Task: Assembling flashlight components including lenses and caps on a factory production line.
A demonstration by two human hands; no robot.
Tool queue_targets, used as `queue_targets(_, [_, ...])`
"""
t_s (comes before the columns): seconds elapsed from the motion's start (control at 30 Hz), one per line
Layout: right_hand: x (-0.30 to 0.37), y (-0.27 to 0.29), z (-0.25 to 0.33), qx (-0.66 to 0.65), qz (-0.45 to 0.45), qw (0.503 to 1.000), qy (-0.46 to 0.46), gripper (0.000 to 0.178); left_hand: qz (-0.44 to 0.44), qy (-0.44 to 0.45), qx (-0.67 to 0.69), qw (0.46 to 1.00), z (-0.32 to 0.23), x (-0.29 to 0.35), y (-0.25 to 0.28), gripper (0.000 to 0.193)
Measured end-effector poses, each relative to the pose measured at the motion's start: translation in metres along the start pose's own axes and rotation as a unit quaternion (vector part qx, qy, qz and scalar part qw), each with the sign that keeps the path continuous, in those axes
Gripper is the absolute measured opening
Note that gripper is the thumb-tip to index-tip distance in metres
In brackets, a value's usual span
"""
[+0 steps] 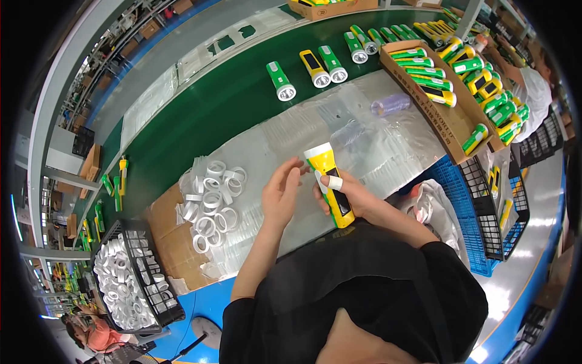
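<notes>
Crossing right grip (353, 198), flashlight (335, 199), both ends exposed

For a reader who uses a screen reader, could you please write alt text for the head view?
A person's right grip holds a yellow-and-green flashlight; the left grip is open beside it. White rings lie at left, with more flashlights ahead and in a cardboard box at right.

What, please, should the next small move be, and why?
I would probably bring the left grip onto the white rim of the flashlight to steady it, since the right grip holds it lower down and the left is open, close beside it.
</notes>
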State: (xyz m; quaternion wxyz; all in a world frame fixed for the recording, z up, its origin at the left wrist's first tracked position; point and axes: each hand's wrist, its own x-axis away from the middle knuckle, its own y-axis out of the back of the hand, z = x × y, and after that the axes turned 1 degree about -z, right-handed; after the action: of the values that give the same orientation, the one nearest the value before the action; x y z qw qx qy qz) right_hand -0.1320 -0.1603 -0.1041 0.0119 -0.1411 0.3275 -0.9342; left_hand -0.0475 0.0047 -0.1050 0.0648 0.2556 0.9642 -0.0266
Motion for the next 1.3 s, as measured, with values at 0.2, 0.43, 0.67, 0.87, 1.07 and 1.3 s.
queue_targets(0.2, [0.004, -0.007, 0.003, 0.05, 0.005, 0.999, -0.005, 0.035, -0.003, -0.071, -0.016, 0.997, 0.004, -0.012, -0.001, 0.041])
queue_targets(0.43, [0.01, -0.01, -0.003, 0.062, 0.041, 0.997, -0.035, 0.046, 0.045, 0.065, -0.001, 0.997, 0.004, -0.01, -0.01, 0.043])
queue_targets(0.67, [0.001, -0.001, -0.015, 0.14, 0.004, 0.989, 0.039, 0.043, -0.052, 0.032, 0.118, 0.991, 0.016, -0.01, -0.014, 0.038])
queue_targets(0.87, [0.003, 0.049, 0.014, 0.178, -0.08, 0.958, 0.211, 0.037, -0.111, 0.102, 0.234, 0.96, -0.001, -0.029, -0.016, 0.048])
queue_targets(1.07, [0.073, 0.136, 0.149, 0.262, -0.305, 0.842, 0.359, 0.04, -0.117, 0.187, 0.297, 0.929, 0.003, -0.033, -0.018, 0.051])
queue_targets(1.3, [0.14, 0.244, 0.308, 0.223, -0.569, 0.7, 0.369, 0.029, -0.14, 0.222, 0.288, 0.921, 0.001, -0.041, -0.033, 0.053])
